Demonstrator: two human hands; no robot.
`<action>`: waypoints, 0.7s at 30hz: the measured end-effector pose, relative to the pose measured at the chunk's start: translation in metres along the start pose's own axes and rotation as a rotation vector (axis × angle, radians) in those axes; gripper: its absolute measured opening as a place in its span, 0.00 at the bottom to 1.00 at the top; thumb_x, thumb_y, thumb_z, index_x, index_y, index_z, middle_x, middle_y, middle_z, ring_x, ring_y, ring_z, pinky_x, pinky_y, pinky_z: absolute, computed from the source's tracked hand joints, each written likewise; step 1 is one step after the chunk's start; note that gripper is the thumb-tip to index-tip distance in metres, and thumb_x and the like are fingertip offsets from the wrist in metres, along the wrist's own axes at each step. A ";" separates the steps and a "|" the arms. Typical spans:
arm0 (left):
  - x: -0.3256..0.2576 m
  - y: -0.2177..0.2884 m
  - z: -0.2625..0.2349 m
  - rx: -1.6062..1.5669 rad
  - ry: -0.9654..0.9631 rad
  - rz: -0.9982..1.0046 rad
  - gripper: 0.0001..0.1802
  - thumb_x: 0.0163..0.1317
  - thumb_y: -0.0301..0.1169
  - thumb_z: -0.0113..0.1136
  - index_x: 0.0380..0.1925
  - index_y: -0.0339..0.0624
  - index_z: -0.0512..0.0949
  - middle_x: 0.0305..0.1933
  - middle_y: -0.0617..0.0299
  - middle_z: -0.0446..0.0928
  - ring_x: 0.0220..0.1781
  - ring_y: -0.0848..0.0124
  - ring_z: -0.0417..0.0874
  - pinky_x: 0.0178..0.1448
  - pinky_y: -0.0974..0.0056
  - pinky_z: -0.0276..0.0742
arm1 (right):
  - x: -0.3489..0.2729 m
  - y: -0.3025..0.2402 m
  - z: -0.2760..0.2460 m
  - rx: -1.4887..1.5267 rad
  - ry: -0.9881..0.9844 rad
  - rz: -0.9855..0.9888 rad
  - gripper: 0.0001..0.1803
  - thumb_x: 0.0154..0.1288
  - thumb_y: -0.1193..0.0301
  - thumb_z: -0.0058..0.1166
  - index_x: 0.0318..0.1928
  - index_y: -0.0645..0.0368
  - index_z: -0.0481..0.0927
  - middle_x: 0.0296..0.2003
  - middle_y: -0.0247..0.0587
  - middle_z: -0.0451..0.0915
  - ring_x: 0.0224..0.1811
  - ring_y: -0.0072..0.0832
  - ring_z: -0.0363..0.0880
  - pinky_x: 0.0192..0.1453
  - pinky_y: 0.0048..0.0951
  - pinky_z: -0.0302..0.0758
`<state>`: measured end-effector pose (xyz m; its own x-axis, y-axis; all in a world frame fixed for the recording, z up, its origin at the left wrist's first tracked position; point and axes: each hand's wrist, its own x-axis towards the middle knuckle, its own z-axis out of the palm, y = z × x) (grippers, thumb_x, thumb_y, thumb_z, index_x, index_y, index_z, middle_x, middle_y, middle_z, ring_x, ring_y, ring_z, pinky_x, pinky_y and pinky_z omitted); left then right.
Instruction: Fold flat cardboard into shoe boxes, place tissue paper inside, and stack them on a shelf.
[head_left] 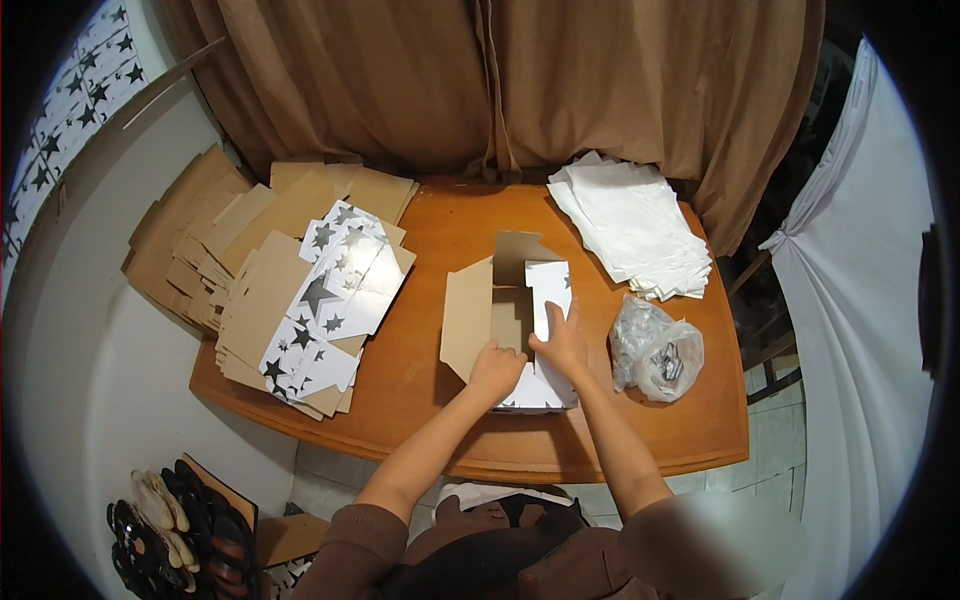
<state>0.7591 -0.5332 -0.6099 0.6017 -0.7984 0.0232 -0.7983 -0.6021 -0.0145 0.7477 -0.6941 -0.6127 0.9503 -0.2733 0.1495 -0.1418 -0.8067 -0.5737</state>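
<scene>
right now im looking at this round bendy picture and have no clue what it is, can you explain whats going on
There is no machine here: a person wears a wide-angle camera on the head, looking down at their own arms, which is why the edges curve. Both bare hands work on a half-folded cardboard box on a wooden table. The left hand grips its near edge; the right hand presses on its white flap. To the left lies a stack of flat box blanks, some white with dark stars. At the back right is a pile of white sheets, and beside the box a clear plastic bag of small parts.
</scene>
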 end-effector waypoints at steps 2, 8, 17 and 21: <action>0.001 -0.001 0.002 -0.010 0.011 -0.008 0.06 0.55 0.26 0.49 0.29 0.43 0.76 0.28 0.60 0.78 0.33 0.64 0.80 0.43 0.63 0.68 | 0.002 0.003 0.000 0.033 -0.025 0.009 0.42 0.45 0.57 0.62 0.63 0.50 0.63 0.66 0.70 0.46 0.55 0.63 0.69 0.52 0.46 0.74; 0.001 -0.003 0.001 -0.113 0.152 -0.036 0.05 0.56 0.26 0.48 0.28 0.43 0.74 0.29 0.58 0.78 0.35 0.62 0.80 0.43 0.60 0.69 | -0.004 0.001 -0.001 0.041 -0.006 -0.063 0.36 0.54 0.55 0.58 0.63 0.50 0.63 0.66 0.73 0.46 0.52 0.63 0.72 0.54 0.49 0.71; 0.011 0.001 -0.003 -0.123 0.202 -0.103 0.10 0.56 0.27 0.49 0.37 0.40 0.74 0.37 0.53 0.75 0.43 0.59 0.77 0.48 0.58 0.69 | -0.005 0.010 0.003 0.117 -0.062 -0.058 0.25 0.66 0.63 0.44 0.63 0.53 0.64 0.65 0.75 0.46 0.67 0.67 0.49 0.67 0.48 0.57; 0.033 -0.018 -0.007 -0.126 0.509 -0.166 0.26 0.58 0.32 0.52 0.58 0.43 0.66 0.61 0.48 0.64 0.64 0.55 0.63 0.67 0.55 0.58 | 0.001 0.000 0.003 -0.048 0.000 -0.077 0.27 0.65 0.60 0.45 0.63 0.54 0.65 0.65 0.74 0.48 0.69 0.63 0.44 0.69 0.53 0.50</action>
<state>0.7934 -0.5483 -0.6016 0.6561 -0.5685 0.4963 -0.7096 -0.6886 0.1493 0.7498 -0.6926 -0.6150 0.9588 -0.2093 0.1921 -0.0811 -0.8497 -0.5209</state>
